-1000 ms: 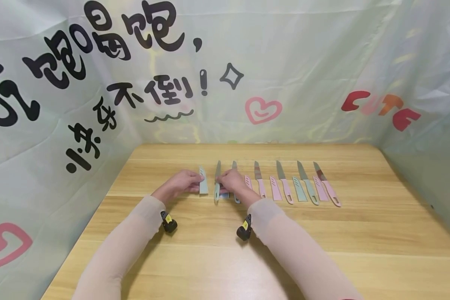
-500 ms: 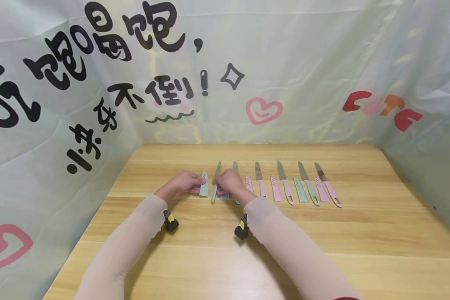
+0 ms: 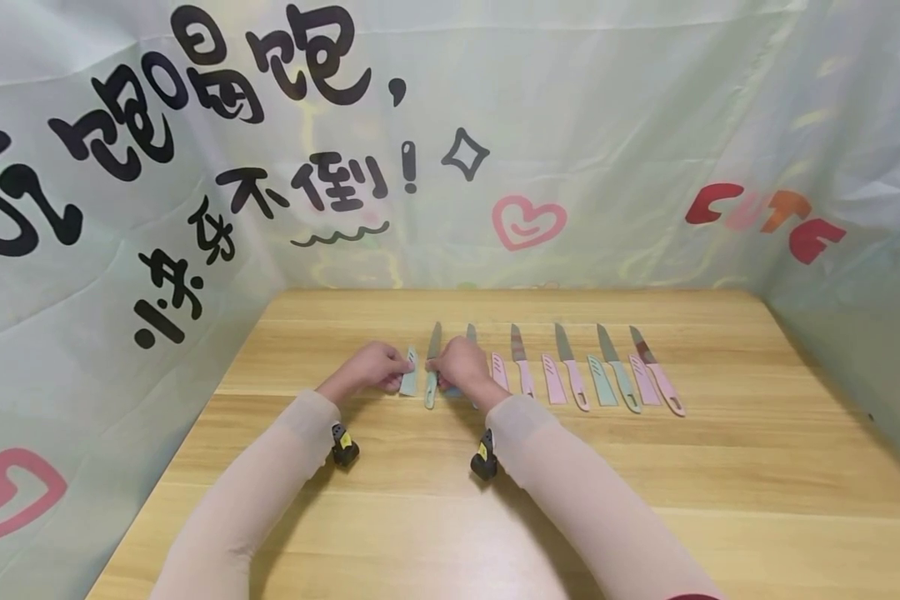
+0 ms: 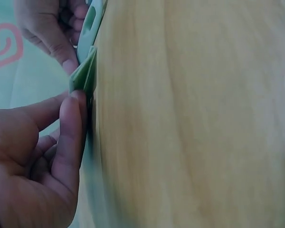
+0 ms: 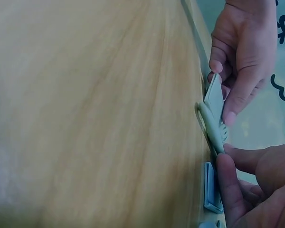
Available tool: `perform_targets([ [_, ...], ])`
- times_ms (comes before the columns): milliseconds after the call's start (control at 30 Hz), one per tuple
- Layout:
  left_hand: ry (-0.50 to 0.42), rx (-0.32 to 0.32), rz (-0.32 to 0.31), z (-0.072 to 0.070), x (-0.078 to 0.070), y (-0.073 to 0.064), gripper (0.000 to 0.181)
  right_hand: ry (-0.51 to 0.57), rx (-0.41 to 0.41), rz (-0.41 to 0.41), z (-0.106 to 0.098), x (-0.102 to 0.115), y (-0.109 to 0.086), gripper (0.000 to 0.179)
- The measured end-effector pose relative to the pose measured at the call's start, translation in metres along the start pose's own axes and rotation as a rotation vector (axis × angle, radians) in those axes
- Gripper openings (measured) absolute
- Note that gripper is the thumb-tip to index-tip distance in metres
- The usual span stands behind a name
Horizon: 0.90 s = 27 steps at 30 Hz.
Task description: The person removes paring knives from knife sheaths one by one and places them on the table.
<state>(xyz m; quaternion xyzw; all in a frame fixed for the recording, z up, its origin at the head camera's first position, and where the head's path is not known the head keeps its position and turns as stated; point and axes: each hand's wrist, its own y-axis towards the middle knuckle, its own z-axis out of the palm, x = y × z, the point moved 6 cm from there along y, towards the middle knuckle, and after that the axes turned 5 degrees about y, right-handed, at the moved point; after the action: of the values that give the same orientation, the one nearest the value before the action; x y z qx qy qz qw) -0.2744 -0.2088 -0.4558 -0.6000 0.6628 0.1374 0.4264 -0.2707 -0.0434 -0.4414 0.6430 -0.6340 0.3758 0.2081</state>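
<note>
My left hand (image 3: 375, 367) pinches a light green blade sheath (image 3: 409, 375) between thumb and fingers, its wide end toward me. Just right of it, a green-handled knife (image 3: 431, 390) points its blade away from me, pinched by my right hand (image 3: 462, 367) near where handle meets blade. Sheath and knife stand side by side; in the right wrist view the knife handle (image 5: 209, 124) overlaps the sheath (image 5: 214, 97). A blue sheath (image 5: 210, 186) lies under and beside my right hand, partly hidden. Behind that hand shows the blade of another knife (image 3: 471, 332).
To the right runs a row of knives with pink and green handles, such as a pink knife (image 3: 573, 383), each beside a sheath like the green one (image 3: 602, 381). The wooden table (image 3: 450, 517) meets a printed cloth backdrop (image 3: 607, 125) at the back and sides.
My left hand has shifted slightly right and toward me with the sheath, which now leans a little. The knife's handle end has moved slightly left. The other knives stay put.
</note>
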Motion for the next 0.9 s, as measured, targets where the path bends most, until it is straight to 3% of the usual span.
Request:
perform_targets([
  [133,0.097,-0.034,0.011,0.001,-0.001,0.002,0.021,-0.034,-0.004,-0.016,0.000,0.000,0.000,0.033],
  [300,0.155,-0.057,0.032,0.001,-0.005,0.001,0.021,-0.016,-0.007,-0.036,0.000,-0.002,-0.001,0.036],
  [600,0.190,-0.081,0.071,-0.002,-0.005,-0.001,0.023,0.006,0.019,-0.105,-0.009,0.001,-0.005,0.039],
  [900,0.158,-0.108,0.105,-0.011,-0.007,-0.007,0.022,0.003,0.022,-0.133,-0.020,-0.001,-0.010,0.037],
])
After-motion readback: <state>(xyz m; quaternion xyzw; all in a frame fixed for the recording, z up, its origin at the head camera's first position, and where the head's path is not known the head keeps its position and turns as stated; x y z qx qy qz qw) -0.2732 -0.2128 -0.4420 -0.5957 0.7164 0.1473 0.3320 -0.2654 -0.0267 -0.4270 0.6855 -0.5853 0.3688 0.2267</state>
